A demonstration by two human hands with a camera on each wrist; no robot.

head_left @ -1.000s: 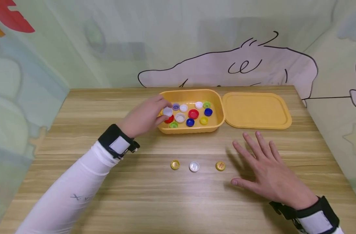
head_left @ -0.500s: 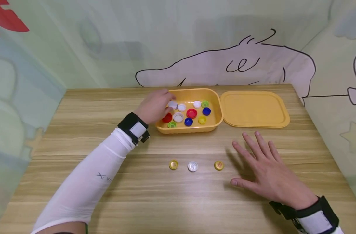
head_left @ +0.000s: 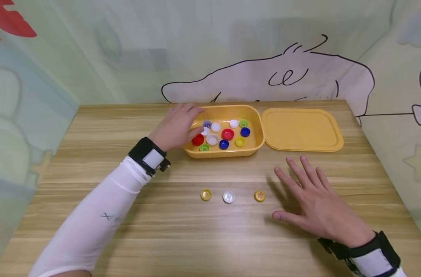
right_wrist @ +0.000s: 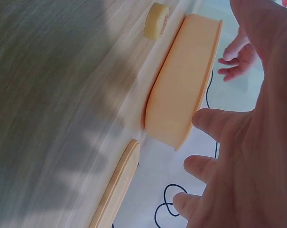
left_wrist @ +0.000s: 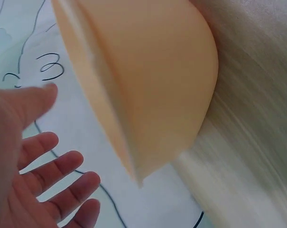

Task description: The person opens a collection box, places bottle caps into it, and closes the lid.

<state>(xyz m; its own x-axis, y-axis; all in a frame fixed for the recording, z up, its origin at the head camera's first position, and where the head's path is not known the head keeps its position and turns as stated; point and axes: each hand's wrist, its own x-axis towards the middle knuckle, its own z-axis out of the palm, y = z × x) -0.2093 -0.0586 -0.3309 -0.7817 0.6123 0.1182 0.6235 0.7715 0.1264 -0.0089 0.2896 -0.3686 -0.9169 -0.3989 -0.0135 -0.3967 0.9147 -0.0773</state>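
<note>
My left hand is over the left end of a yellow plastic box, thumb and fingers spread apart with nothing between them. In the left wrist view, the loose fingers stand beside the box's wall. A white bottle cap lies in the box near the thumb, with a red cap just in front of it. My right hand hovers with fingers spread over the table's right side. Nearest to it is a gold cap; a silver cap and another gold cap complete the row.
Several more caps lie in the box, among them a blue one, a yellow one and a green one. The flat yellow lid lies against the box's right side. A printed cloth wall rises behind the wooden table.
My left hand has let go of the white cap, which now lies in the box. After reaching in, the hand has drawn back slightly left with its fingers parted. The right hand has stayed put.
</note>
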